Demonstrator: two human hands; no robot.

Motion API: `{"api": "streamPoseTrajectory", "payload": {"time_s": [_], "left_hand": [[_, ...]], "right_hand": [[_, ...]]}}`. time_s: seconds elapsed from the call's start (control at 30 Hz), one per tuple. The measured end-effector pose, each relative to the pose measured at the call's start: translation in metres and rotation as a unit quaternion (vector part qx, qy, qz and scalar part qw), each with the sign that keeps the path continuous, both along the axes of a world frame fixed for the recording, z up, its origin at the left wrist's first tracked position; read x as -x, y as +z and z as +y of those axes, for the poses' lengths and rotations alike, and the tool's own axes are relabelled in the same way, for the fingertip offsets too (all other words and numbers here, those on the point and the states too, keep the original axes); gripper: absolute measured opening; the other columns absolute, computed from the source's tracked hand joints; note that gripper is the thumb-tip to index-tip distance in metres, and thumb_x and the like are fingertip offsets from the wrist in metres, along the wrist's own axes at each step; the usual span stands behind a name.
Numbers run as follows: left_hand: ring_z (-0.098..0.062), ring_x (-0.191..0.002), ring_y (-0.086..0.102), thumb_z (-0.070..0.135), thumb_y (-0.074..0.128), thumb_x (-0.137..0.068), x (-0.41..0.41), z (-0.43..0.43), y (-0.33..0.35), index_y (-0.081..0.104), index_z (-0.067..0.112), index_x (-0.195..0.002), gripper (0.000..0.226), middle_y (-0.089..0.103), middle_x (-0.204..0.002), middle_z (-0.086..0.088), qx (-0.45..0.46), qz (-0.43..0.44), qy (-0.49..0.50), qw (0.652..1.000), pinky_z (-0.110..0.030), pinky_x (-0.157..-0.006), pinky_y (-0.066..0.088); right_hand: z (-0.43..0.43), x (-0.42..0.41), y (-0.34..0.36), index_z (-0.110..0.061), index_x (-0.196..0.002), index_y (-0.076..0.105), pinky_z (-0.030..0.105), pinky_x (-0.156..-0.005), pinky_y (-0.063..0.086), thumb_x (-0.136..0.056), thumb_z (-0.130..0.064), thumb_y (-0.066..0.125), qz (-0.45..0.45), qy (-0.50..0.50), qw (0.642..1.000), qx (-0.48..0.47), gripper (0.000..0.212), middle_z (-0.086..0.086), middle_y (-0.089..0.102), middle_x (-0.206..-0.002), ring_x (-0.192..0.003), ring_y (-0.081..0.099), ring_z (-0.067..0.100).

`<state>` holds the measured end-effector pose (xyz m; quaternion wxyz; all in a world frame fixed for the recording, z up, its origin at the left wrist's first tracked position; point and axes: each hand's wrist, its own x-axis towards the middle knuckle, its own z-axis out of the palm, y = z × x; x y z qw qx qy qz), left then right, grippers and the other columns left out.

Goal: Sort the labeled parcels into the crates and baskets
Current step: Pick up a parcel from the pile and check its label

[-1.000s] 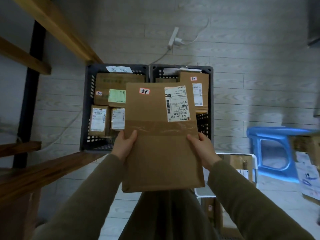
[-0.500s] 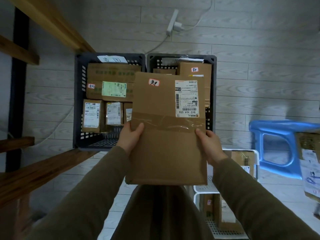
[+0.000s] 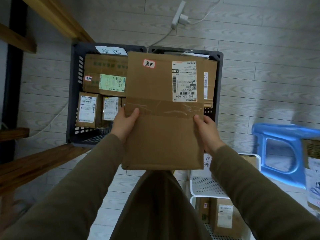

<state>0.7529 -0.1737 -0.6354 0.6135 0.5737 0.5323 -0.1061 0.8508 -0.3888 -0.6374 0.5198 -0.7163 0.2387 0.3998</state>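
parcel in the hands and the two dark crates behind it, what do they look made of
The parcel looks like brown cardboard, matte, creased at its edges, with a glossy clear tape band across it. The dark crates look like moulded plastic, matte grey, given their slotted walls.

1. A pale grey wood-grain plank floor (image 3: 259,75) fills the background.
2. A slim white power strip (image 3: 177,14) lies on the floor near the top edge. A white plug (image 3: 184,19) is seated in its side, and a white cable (image 3: 162,36) trails from its lower end.
3. A blue plastic stool (image 3: 277,130) sits at the right.
4. Brown wooden shelf boards (image 3: 34,163) cross the left side, beside a black upright post (image 3: 14,66).
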Motion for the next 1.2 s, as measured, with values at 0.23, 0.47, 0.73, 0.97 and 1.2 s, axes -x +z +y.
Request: {"api": "streamPoseTrajectory", "payload": {"time_s": [0.23,0.47,0.73,0.97,1.2], "left_hand": [[-0.022,-0.113,0.056,0.032,0.059,-0.092,-0.037,-0.008,-0.016,0.04,0.016,-0.141,0.055,0.055,-0.13,-0.003,0.051,-0.033,-0.013,0.998,-0.04,-0.097,0.047],[-0.022,-0.114,0.055,0.029,0.054,-0.095,-0.049,-0.021,-0.047,0.037,0.017,-0.141,0.051,0.053,-0.133,-0.005,0.071,-0.009,-0.044,0.996,-0.036,-0.094,0.047],[-0.023,-0.12,0.052,0.031,0.055,-0.094,-0.052,-0.015,-0.061,0.035,0.018,-0.144,0.055,0.051,-0.135,-0.003,0.051,0.003,-0.055,0.997,-0.039,-0.101,0.044],[-0.023,-0.119,0.052,0.029,0.055,-0.095,-0.052,-0.004,-0.062,0.037,0.018,-0.143,0.052,0.052,-0.135,-0.003,0.05,-0.001,-0.033,0.998,-0.042,-0.103,0.042],[-0.018,-0.111,0.056,0.026,0.058,-0.092,-0.044,-0.011,-0.051,0.042,0.018,-0.138,0.049,0.057,-0.123,0.0,0.048,-0.038,-0.037,0.997,-0.034,-0.095,0.046]], "right_hand": [[-0.015,-0.03,-0.013,-0.019,-0.105,0.059,0.035,-0.086,0.047,-0.098,-0.027,0.047,-0.061,-0.004,0.997,0.056,0.016,0.003,0.064,-0.101,-0.092,0.059,0.018],[-0.027,-0.043,-0.041,-0.02,-0.091,0.058,0.037,-0.087,0.047,-0.098,-0.024,0.046,-0.055,0.018,0.995,0.082,0.014,0.001,0.062,-0.093,-0.094,0.058,0.022],[-0.023,-0.042,-0.051,-0.021,-0.099,0.058,0.043,-0.097,0.046,-0.098,-0.025,0.047,-0.049,0.015,0.996,0.07,0.012,0.003,0.063,-0.101,-0.1,0.058,0.023],[-0.011,-0.042,-0.053,-0.027,-0.102,0.06,0.048,-0.1,0.045,-0.096,-0.032,0.047,-0.063,0.028,0.995,0.072,0.015,0.002,0.065,-0.11,-0.107,0.06,0.022],[-0.017,-0.035,-0.042,-0.028,-0.089,0.062,0.049,-0.097,0.047,-0.097,-0.026,0.049,-0.057,0.006,0.997,0.058,0.016,0.001,0.067,-0.099,-0.101,0.062,0.024]]}}
